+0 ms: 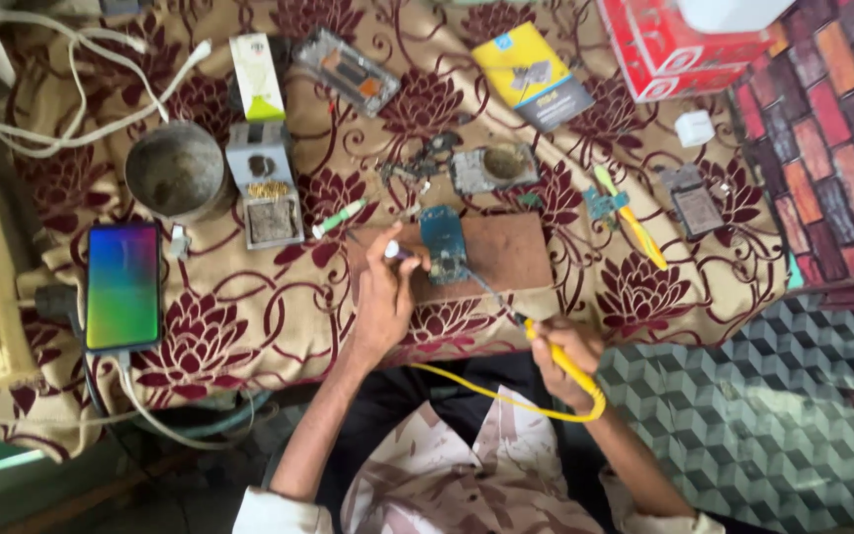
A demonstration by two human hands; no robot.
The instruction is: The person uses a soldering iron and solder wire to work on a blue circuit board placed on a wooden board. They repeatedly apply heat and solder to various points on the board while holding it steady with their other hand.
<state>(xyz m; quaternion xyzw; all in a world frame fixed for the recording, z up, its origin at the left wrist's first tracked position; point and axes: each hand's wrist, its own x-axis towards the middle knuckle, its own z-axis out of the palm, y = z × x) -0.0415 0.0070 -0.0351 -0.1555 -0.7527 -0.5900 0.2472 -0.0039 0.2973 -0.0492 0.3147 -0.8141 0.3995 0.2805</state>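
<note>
Blue circuit board [443,242] lies on the brown wooden block [506,252] | your left hand [383,297] pinches a small tool beside the board | your right hand [565,361] grips the yellow soldering iron [557,361], tip at the board's lower edge | soldering looks underway, unfinished.

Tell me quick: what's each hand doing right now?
Left hand: closed on a small tool, beside the blue circuit board.
Right hand: closed around the yellow soldering iron, tip toward the board.
</note>
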